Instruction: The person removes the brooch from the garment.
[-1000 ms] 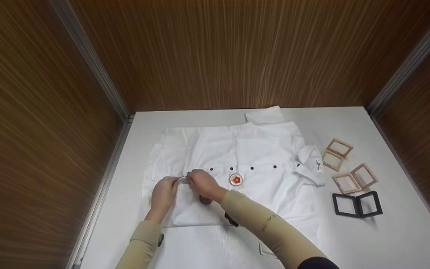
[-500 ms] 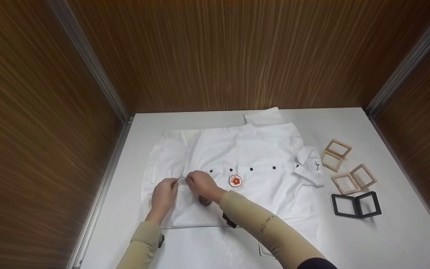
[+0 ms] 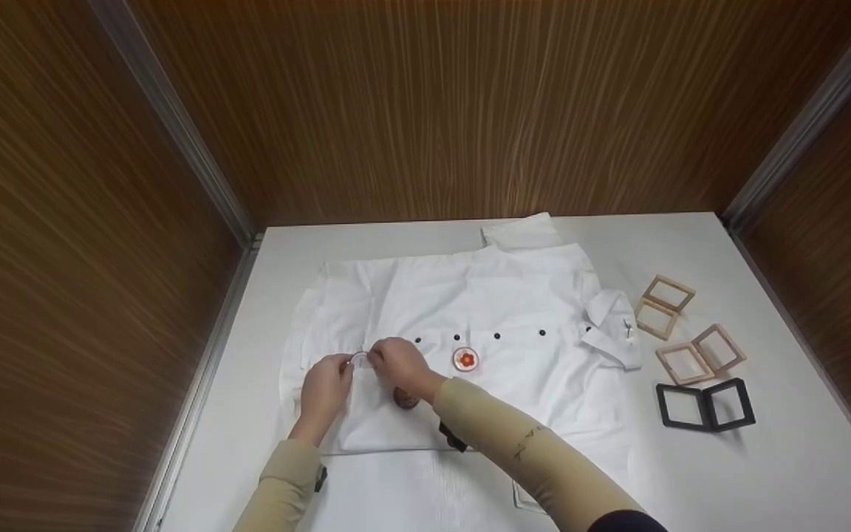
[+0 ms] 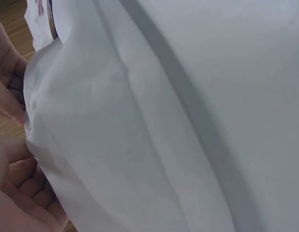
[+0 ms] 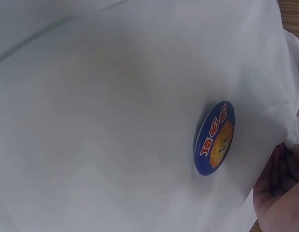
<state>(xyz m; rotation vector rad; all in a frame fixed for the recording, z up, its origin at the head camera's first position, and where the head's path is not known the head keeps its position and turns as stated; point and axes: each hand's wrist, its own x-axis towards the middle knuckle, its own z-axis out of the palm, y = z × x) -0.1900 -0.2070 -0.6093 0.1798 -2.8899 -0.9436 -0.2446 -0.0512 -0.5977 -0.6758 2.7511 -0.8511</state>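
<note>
A white shirt [image 3: 425,288] with a row of dark buttons lies spread on the table. In the head view my left hand [image 3: 324,391] and my right hand [image 3: 403,366] pinch its cloth close together near the button line. A thin curved rim [image 3: 360,355] shows between the fingertips; I cannot tell what it belongs to. A blue round badge with a lion and lettering [image 5: 215,138] sits on the cloth near the right wrist. A round badge with a red flower [image 3: 466,359] is right of the right hand. The left wrist view shows the cloth raised at the fingers.
Hinged frames stand at the right: a light wood one [image 3: 663,305], a pinkish one [image 3: 700,355] and a black one [image 3: 706,405]. A pale flat thing [image 3: 527,499] lies partly under the right sleeve. Wood-grain panels [image 3: 440,111] enclose the table [image 3: 787,458].
Both hands stay almost in place at the cloth, with only slight finger movement. The view has shifted slightly; the badges and frames lie as before.
</note>
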